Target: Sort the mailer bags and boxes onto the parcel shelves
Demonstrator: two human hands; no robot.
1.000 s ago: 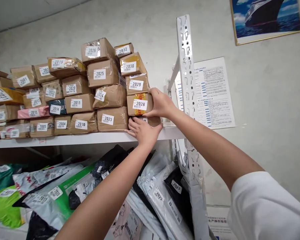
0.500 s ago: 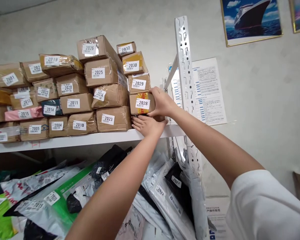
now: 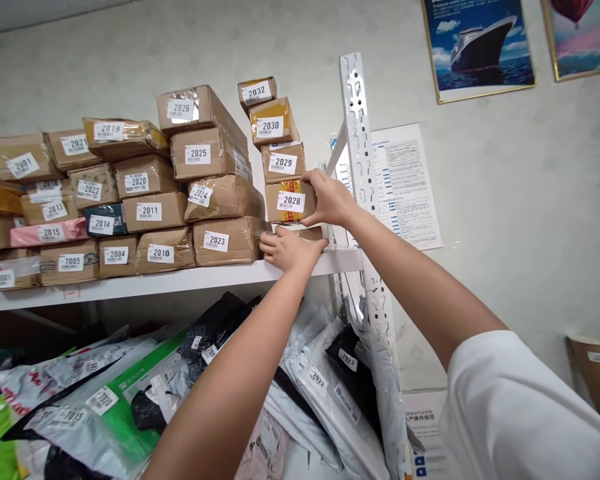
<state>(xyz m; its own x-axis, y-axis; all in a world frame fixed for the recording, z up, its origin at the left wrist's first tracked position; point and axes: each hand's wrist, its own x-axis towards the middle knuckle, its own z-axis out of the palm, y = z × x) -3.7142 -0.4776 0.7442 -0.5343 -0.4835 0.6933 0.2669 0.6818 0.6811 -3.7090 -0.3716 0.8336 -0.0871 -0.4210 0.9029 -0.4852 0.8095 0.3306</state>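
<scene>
My right hand [image 3: 331, 199] grips the right side of the small cardboard box labelled 2028 [image 3: 283, 212], fingers at its upper corner and thumb at its lower edge. Stacked on that box are boxes 2029 [image 3: 295, 152], 2030 [image 3: 291, 113] and 2032 [image 3: 250, 100], the top one tilted. Lower down, my left hand [image 3: 291, 251] spans the front of a bottom cardboard box [image 3: 311, 233], fingers at the left and thumb at the right. Its front is mostly covered by my hand. Box 2023 [image 3: 240, 248] stands just left of my fingers.
Several numbered boxes fill the white shelf [image 3: 145, 291] to the left. A perforated metal post [image 3: 356, 127] rises at the shelf's right end. Plastic mailing bags [image 3: 315, 393] lie below. Notices [image 3: 405, 180] and framed pictures [image 3: 480, 60] hang on the wall.
The stack with box 2028 at its base has risen slightly and moved right, away from the neighbouring boxes. More of the bottom box shows above my left hand. The view has turned slightly right.
</scene>
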